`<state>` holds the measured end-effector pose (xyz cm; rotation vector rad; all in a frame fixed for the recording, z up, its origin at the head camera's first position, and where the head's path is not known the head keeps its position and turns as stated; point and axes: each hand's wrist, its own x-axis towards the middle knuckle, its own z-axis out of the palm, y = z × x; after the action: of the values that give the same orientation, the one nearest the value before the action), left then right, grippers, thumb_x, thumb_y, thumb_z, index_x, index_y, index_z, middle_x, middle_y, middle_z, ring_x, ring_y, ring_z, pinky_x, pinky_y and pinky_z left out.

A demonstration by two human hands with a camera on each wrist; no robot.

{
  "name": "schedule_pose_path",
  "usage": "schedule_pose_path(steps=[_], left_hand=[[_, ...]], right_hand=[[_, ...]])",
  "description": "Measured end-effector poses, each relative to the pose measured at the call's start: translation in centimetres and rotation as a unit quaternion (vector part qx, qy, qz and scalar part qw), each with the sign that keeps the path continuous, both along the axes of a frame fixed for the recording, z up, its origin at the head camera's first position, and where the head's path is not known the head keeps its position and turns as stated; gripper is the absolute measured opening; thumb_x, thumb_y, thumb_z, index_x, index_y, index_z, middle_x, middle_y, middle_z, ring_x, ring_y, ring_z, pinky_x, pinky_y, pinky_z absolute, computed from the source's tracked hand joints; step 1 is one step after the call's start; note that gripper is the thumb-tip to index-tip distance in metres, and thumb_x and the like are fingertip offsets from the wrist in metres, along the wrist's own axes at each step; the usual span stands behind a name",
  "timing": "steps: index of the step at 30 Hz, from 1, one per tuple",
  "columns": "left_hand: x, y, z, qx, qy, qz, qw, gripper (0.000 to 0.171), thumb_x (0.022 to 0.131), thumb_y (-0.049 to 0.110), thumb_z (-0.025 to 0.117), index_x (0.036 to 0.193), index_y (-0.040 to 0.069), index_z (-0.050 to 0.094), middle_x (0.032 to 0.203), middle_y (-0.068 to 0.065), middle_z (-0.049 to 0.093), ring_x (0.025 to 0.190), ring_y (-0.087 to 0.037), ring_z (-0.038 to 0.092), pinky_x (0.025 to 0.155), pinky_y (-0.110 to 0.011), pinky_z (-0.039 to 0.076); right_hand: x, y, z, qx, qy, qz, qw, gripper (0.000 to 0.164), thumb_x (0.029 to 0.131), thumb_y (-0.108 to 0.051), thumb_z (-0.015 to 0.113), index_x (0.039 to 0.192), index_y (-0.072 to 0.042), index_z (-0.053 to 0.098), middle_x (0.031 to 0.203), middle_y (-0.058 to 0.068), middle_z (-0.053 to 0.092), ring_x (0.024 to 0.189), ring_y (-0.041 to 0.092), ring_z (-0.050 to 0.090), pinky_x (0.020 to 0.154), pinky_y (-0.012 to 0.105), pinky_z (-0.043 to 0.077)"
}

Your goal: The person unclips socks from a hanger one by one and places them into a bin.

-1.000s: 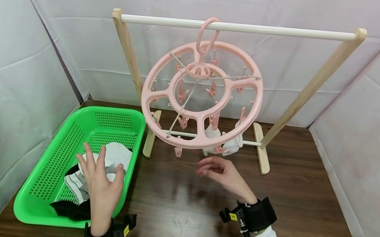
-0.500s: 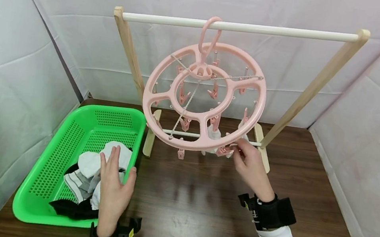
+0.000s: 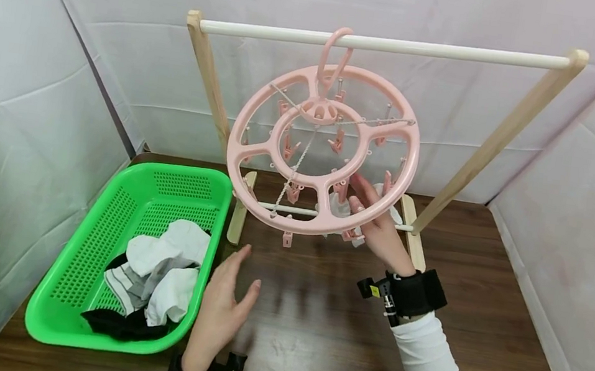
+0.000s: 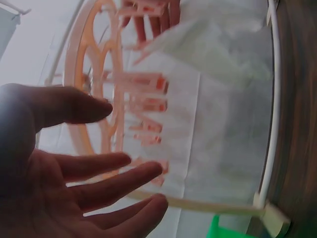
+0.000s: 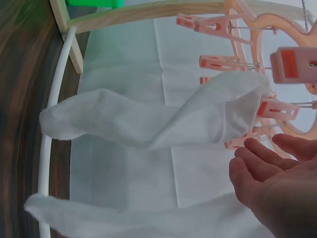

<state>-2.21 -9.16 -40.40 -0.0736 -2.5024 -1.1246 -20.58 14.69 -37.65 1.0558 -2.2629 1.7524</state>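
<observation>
A pink round clip hanger [image 3: 321, 222] hangs by its hook from a white bar. Two white socks dangle from its clothespins; the right wrist view shows one sock [image 5: 153, 119] whole and a second sock [image 5: 148, 218] lower down. My right hand [image 3: 384, 234] reaches up at the hanger's right side, fingers loosely bent beside the clothespin [image 5: 280, 109] that bites the first sock, with nothing in its grasp. My left hand [image 3: 222, 307] hovers over the table just right of the basket, fingers spread and holding nothing.
A green basket [image 3: 35, 308] on the left contains white socks [image 3: 170, 294], grey-striped cloth and black cloth [image 3: 121, 325]. The wooden-legged rack [image 3: 498, 140] stands on a dark brown table [image 3: 298, 348]. White fabric walls [image 3: 581, 216] enclose the space.
My left hand has moved right, from over the basket to beside it. My right hand first went to the clothespin at the front right rim, then moved up and left to the inner clothespin.
</observation>
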Motion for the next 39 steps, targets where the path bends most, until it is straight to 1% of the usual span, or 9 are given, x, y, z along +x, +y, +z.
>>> schedule_pose_path(steps=[6,9,13,18,26,29,31,34,39], left_hand=[[-0.5,1.8,-0.8,-0.009,-0.020,-0.060,0.9979,0.056,0.086,0.006,0.070,0.137,-0.004,0.048,0.136,-0.025,0.047,0.128,-0.043,0.040,0.097,-0.058,0.038],[-1.1,2.5,-1.5,0.002,-0.038,-0.096,0.9947,0.057,0.087,0.007,0.069,0.139,-0.001,0.046,0.141,-0.023,0.042,0.130,-0.041,0.038,0.098,-0.057,0.037],[-2.0,3.1,-2.9,0.007,-0.052,-0.138,0.9891,0.058,0.088,0.007,0.068,0.141,-0.001,0.044,0.144,-0.025,0.038,0.134,-0.042,0.033,0.100,-0.057,0.035],[-3.2,3.3,-4.5,-0.002,-0.069,-0.170,0.9830,0.059,0.089,0.006,0.068,0.140,-0.005,0.043,0.142,-0.027,0.041,0.134,-0.045,0.032,0.103,-0.058,0.032],[-5.5,4.2,-5.3,-0.006,-0.085,-0.184,0.9793,0.060,0.090,0.008,0.066,0.143,-0.005,0.038,0.144,-0.027,0.038,0.133,-0.043,0.034,0.102,-0.056,0.033],[-6.7,4.8,-5.0,0.008,-0.063,-0.180,0.9815,0.071,0.090,0.008,0.066,0.149,-0.001,0.027,0.147,-0.027,0.034,0.131,-0.043,0.037,0.101,-0.055,0.035],[-7.5,5.2,-4.8,0.027,-0.045,-0.176,0.9830,0.079,0.090,0.009,0.067,0.152,0.004,0.019,0.149,-0.026,0.032,0.131,-0.042,0.038,0.102,-0.054,0.035],[-8.6,6.0,-4.6,0.067,-0.023,-0.174,0.9822,0.089,0.089,0.011,0.069,0.155,0.009,0.008,0.154,-0.022,0.025,0.136,-0.036,0.033,0.106,-0.051,0.032],[-10.0,7.2,-4.8,0.108,0.027,-0.166,0.9799,0.093,0.086,0.010,0.072,0.154,0.006,0.009,0.156,-0.016,0.019,0.142,-0.024,0.022,0.112,-0.043,0.023]], right_hand=[[-1.2,-0.7,1.3,0.002,-0.005,0.024,1.000,0.045,0.105,-0.016,0.036,0.147,0.000,0.036,0.136,0.021,0.051,0.132,0.020,0.040,0.108,0.033,-0.018],[-1.5,-0.8,1.7,-0.051,-0.085,0.060,0.993,0.048,0.106,-0.021,0.036,0.149,-0.001,0.033,0.138,0.021,0.048,0.136,0.023,0.035,0.112,0.034,-0.009],[-1.5,-0.8,2.0,-0.155,-0.226,0.118,0.954,0.053,0.105,-0.026,0.039,0.153,-0.005,0.025,0.151,0.011,0.036,0.141,0.024,0.028,0.114,0.039,0.012],[-1.6,-0.6,2.1,-0.186,-0.263,0.161,0.933,0.056,0.104,-0.024,0.045,0.152,-0.004,0.026,0.143,0.004,0.049,0.138,0.023,0.033,0.113,0.039,0.019],[-1.9,-0.6,1.9,-0.148,-0.247,0.141,0.947,0.053,0.103,-0.021,0.048,0.149,0.001,0.032,0.135,0.003,0.052,0.125,0.016,0.046,0.105,0.033,0.033],[-1.8,-0.8,1.8,-0.133,-0.245,0.134,0.951,0.048,0.103,-0.017,0.046,0.146,0.003,0.036,0.120,0.004,0.059,0.096,0.013,0.060,0.077,0.025,0.049],[-1.6,-0.9,1.8,-0.125,-0.244,0.134,0.952,0.046,0.103,-0.015,0.047,0.144,0.003,0.039,0.111,0.005,0.061,0.076,0.010,0.059,0.054,0.023,0.048],[-1.2,-1.1,1.8,-0.119,-0.250,0.151,0.949,0.044,0.102,-0.013,0.048,0.142,0.004,0.041,0.107,0.006,0.060,0.061,0.009,0.057,0.044,0.023,0.046],[-0.6,-1.2,1.7,-0.102,-0.264,0.155,0.947,0.046,0.099,-0.015,0.056,0.139,0.003,0.041,0.116,0.009,0.057,0.080,0.011,0.061,0.057,0.023,0.051]])
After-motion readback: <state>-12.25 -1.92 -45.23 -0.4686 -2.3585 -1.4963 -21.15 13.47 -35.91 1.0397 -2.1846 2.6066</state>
